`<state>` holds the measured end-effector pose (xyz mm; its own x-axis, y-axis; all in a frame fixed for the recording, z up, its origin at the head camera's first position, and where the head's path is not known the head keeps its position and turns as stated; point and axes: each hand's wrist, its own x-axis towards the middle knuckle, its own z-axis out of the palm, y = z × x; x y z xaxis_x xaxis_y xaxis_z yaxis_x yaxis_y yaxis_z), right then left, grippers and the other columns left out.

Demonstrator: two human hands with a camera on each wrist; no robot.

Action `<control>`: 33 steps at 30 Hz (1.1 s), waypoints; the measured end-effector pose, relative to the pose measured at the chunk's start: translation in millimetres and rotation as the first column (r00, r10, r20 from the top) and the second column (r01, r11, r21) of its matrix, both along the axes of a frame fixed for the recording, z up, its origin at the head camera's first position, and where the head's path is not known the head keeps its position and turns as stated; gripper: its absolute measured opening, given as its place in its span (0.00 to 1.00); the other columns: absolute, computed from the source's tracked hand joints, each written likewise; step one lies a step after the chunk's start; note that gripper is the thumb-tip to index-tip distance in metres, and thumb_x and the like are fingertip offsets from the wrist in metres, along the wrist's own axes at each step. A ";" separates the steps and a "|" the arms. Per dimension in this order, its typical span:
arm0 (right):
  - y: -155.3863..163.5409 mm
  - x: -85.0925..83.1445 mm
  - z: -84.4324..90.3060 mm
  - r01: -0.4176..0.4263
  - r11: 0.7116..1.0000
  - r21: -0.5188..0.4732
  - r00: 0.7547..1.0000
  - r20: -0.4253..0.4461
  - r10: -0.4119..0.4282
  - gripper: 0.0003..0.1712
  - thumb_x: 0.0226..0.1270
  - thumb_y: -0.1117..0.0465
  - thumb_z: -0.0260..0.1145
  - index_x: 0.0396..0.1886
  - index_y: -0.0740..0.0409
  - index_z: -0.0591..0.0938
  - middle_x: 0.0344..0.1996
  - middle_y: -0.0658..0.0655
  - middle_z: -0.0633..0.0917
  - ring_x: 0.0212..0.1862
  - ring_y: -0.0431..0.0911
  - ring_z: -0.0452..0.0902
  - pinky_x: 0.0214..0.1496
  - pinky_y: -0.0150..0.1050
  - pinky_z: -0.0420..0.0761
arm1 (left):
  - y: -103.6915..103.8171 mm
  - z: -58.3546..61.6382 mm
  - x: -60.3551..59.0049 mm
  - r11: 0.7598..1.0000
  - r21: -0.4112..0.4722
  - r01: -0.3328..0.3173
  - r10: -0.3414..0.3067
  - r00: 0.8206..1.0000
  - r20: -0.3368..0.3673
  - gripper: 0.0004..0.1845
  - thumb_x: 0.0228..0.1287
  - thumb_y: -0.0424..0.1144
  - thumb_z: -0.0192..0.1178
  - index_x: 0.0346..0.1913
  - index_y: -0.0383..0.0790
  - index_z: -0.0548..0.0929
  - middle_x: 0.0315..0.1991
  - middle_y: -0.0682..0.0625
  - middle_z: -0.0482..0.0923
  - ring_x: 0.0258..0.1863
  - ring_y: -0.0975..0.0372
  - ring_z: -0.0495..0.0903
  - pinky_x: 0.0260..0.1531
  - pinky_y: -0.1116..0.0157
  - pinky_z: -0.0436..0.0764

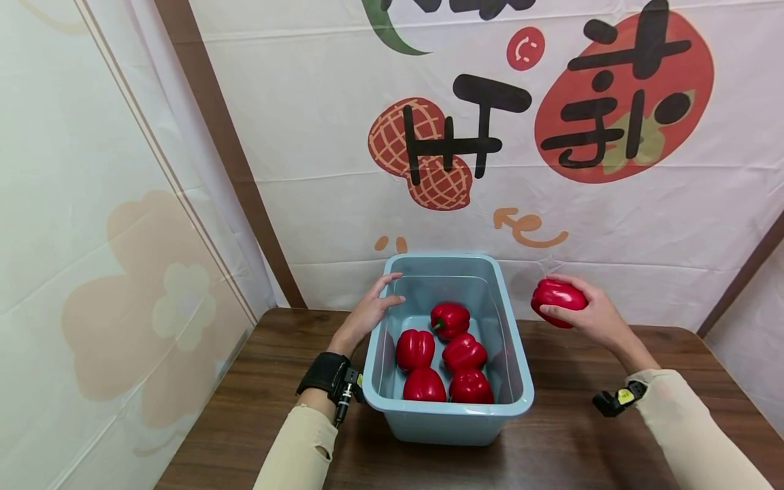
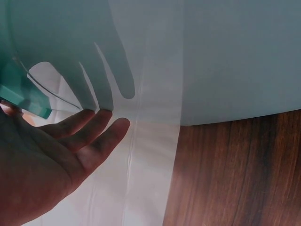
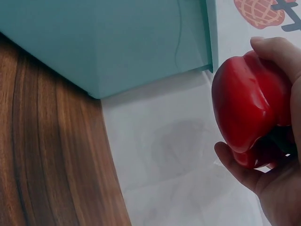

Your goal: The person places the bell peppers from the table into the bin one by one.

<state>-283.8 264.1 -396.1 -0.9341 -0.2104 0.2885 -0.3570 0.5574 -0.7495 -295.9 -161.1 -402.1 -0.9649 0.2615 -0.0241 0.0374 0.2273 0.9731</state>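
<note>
Wooden table (image 1: 582, 435), glossy red lobed pepper (image 1: 556, 298) clasped in right hand (image 1: 591, 314); left hand (image 1: 367, 314) flat-fingered against tub (image 1: 514, 354).

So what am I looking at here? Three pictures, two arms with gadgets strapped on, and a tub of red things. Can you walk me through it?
No machine here: a person works with bare hands and wears three cameras. The wide picture comes from a camera on the head, looking down at a wooden table. The other two come from small cameras strapped to the wrists.

On the table stands a light blue tub holding five red bell peppers. The left hand rests with straight fingers on the tub's left rim; its wrist camera shows the open palm. The right hand holds a sixth red pepper in the air to the right of the tub, seen close up in the right wrist picture. Behind hangs a printed cloth backdrop.
</note>
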 end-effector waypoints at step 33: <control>-16.5 10.3 23.6 -0.050 0.999 -0.010 0.995 -0.084 0.049 0.39 0.59 0.58 0.74 0.70 0.56 0.70 0.64 0.64 0.73 0.59 0.62 0.68 0.40 0.32 0.81 | 0.8 0.4 0.4 1.000 -0.003 0.001 -0.001 1.000 0.003 0.29 0.74 0.42 0.49 0.75 0.55 0.60 0.76 0.40 0.51 0.67 0.36 0.64 0.55 0.43 0.77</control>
